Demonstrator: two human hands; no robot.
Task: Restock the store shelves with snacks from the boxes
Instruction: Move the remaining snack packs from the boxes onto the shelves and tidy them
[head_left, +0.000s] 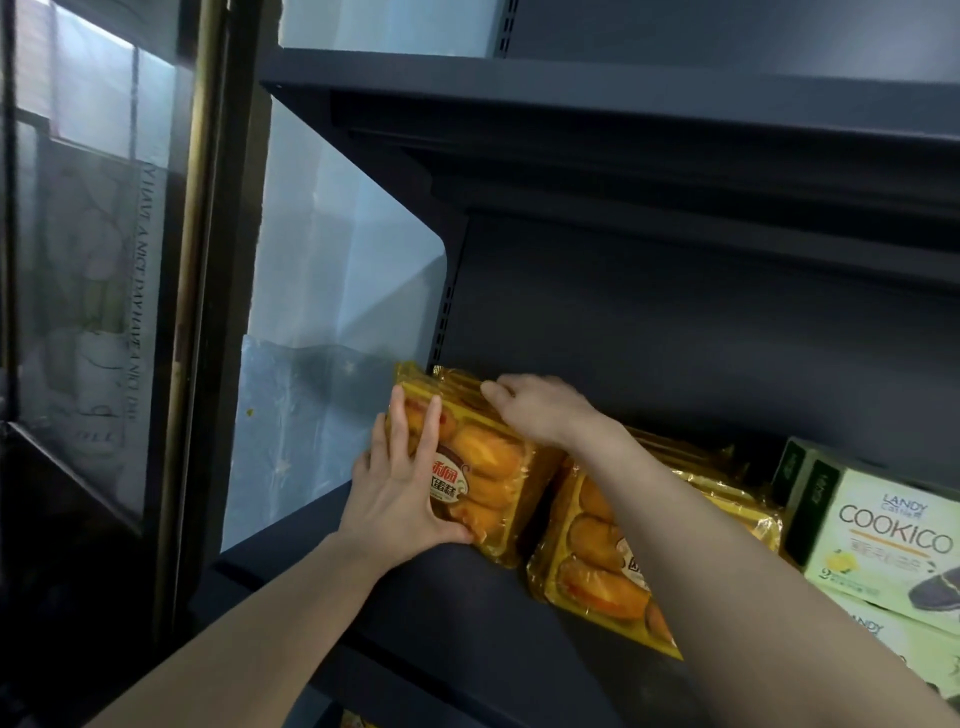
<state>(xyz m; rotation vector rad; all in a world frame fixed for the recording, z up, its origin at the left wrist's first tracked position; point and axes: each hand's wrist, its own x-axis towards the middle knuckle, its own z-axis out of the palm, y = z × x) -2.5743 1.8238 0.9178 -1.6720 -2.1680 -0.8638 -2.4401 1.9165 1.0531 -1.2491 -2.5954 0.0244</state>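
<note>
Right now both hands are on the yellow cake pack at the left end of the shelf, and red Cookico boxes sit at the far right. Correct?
Not quite. In the head view the Cookico boxes are pale green, not red. The rest stands: the left hand and right hand are both on the yellow cake pack at the left end of the shelf.

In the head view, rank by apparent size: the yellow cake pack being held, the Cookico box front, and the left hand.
1. Cake pack, partly hidden by both hands.
2. Cookico box, cut off at the frame edge, so close to the pack; unsure.
3. Left hand, smallest.
</note>
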